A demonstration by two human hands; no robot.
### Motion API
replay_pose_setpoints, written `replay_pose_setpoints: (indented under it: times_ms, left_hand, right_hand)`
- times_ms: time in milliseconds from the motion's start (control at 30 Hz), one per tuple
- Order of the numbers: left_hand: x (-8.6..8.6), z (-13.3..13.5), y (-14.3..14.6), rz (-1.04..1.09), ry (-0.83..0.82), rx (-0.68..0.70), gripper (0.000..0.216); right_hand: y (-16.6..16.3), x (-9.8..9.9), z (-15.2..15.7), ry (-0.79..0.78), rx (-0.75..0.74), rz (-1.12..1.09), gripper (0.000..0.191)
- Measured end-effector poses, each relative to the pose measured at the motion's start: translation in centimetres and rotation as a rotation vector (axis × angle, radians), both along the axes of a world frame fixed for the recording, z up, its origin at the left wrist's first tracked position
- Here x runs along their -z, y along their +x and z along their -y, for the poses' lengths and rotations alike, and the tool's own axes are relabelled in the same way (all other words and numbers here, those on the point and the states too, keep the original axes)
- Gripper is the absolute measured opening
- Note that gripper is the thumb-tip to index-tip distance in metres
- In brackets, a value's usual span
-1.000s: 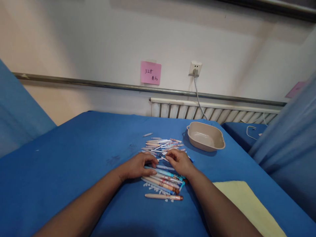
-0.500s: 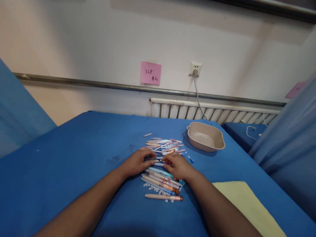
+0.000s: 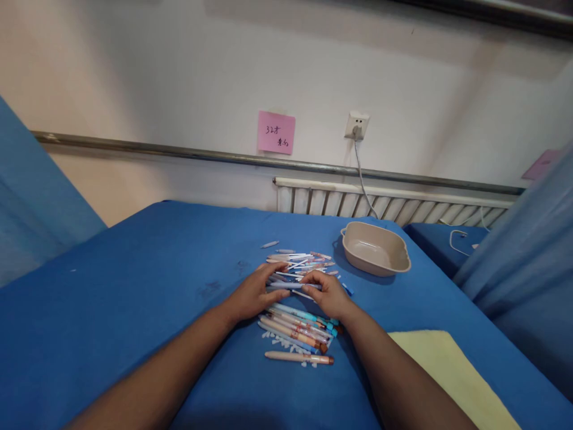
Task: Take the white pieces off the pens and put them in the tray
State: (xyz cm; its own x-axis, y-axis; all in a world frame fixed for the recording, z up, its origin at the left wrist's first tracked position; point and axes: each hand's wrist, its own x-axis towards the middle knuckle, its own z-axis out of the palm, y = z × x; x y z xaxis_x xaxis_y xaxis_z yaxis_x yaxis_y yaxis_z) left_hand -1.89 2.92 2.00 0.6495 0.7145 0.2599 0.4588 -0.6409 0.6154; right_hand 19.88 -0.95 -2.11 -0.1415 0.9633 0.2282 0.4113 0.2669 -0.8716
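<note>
A heap of pens and pen parts (image 3: 298, 325) lies on the blue table cloth (image 3: 147, 280). My left hand (image 3: 255, 292) and my right hand (image 3: 329, 292) sit over the heap's middle. Between them they pinch a pale blue pen barrel (image 3: 290, 285), held level just above the pile, the left fingers at one end and the right fingers at the other. Thin white refills and loose barrels (image 3: 298, 260) lie just beyond the hands. One beige pen with a brown end (image 3: 298, 358) lies alone at the near side.
A beige tub with handles (image 3: 375, 248) stands on the cloth to the right of the heap. A yellow cloth (image 3: 447, 370) lies at the near right. Blue screens flank both sides. A radiator, wall socket with cable and pink note are behind.
Both hands came up off the pile and moved slightly away from me, now holding a pale blue pen barrel between them; the camera shifted a little.
</note>
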Motion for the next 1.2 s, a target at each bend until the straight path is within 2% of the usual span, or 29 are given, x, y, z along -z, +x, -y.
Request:
replay_pose_setpoints:
  times_ms: [67,200,367,467,600,700,767,833,933,1200]
  left_hand:
    - [0.1,0.0,0.0,0.007,0.007,0.003,0.05]
    - [0.2,0.0,0.1,-0.004,-0.075,-0.035,0.036]
    - [0.3,-0.2,0.0,0.016,0.063,-0.021,0.049]
    - [0.4,-0.3,-0.1,-0.012,0.016,-0.021,0.035]
    - [0.2,-0.1,0.0,-0.013,-0.001,-0.072,0.038]
    - [0.2,0.0,0.0,-0.021,0.068,-0.013,0.049]
    - [0.4,-0.1,-0.1,-0.047,0.074,-0.002,0.041]
    - [0.6,-0.4,-0.2,-0.074,0.045,-0.055,0.035]
    - [0.8,-0.9,-0.5,-0.12,0.023,-0.165,0.038]
    - [0.9,-1.3,-0.8,-0.182,0.167,-0.281,0.037]
  right_hand:
    - [0.0,0.1,-0.1,-0.001,0.005,-0.017,0.013]
    - [0.0,0.3,-0.1,-0.007,0.004,-0.047,0.013]
    - [0.1,0.3,-0.1,-0.007,0.02,-0.001,0.012]
    - [0.1,0.4,-0.1,-0.005,0.021,0.015,0.012]
    - [0.1,0.4,-0.1,0.016,0.027,0.04,0.013]
    - [0.2,0.4,0.0,0.028,0.014,0.044,0.012]
    - [0.2,0.3,-0.1,0.026,0.018,0.042,0.012]
    - [0.2,0.4,-0.1,0.022,0.03,0.04,0.012]
    - [0.3,0.5,-0.2,0.025,0.038,0.026,0.011]
    - [1.0,1.6,-0.9,0.038,0.124,0.039,0.011]
